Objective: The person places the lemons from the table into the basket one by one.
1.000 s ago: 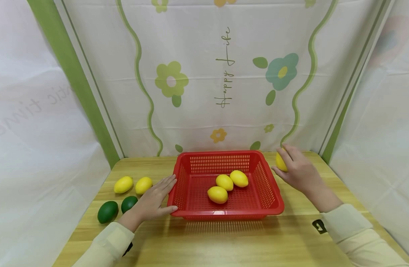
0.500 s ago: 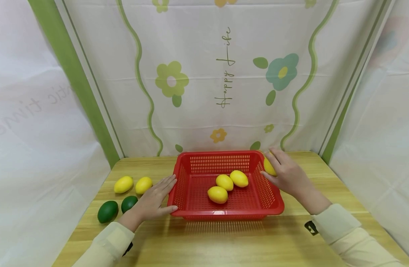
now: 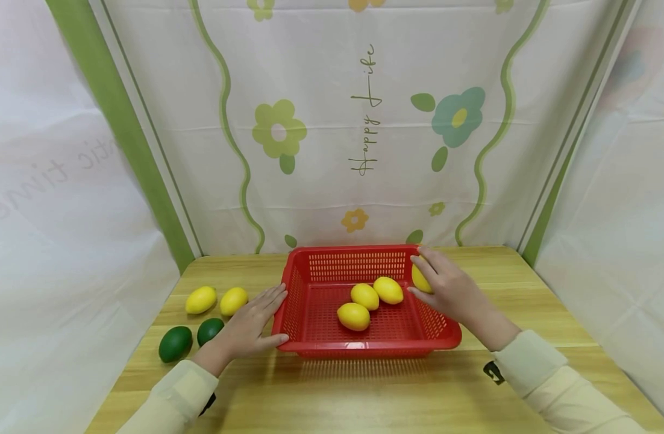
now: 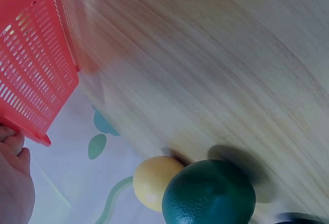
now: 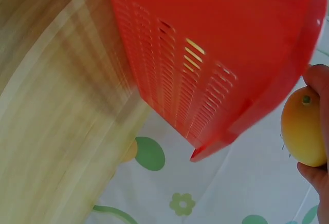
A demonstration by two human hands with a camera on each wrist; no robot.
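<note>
A red plastic basket (image 3: pixel 364 345) with slotted walls stands in the middle of the table. Three yellow lemons, among them a front one (image 3: pixel 353 317), lie on its floor. My right hand (image 3: pixel 450 288) grips another lemon (image 3: pixel 420 277) over the basket's right rim; the right wrist view shows this lemon (image 5: pixel 304 126) between thumb and fingers. On the opposite side my left hand (image 3: pixel 250 325) rests on the left rim with its fingers extended. Left of that hand lie two lemons, one of them farther left (image 3: pixel 200 300), and two dark green fruits, the larger one (image 3: pixel 175 344) nearer the edge.
The wooden table (image 3: pixel 353 404) fills the space before and beside the basket. A white curtain (image 3: pixel 321 181) printed with flowers hangs behind it, and pale fabric walls close in on the left and right.
My right hand has carried its lemon leftward, from beside the basket to over its right rim. The left hand and the other fruits have stayed in place.
</note>
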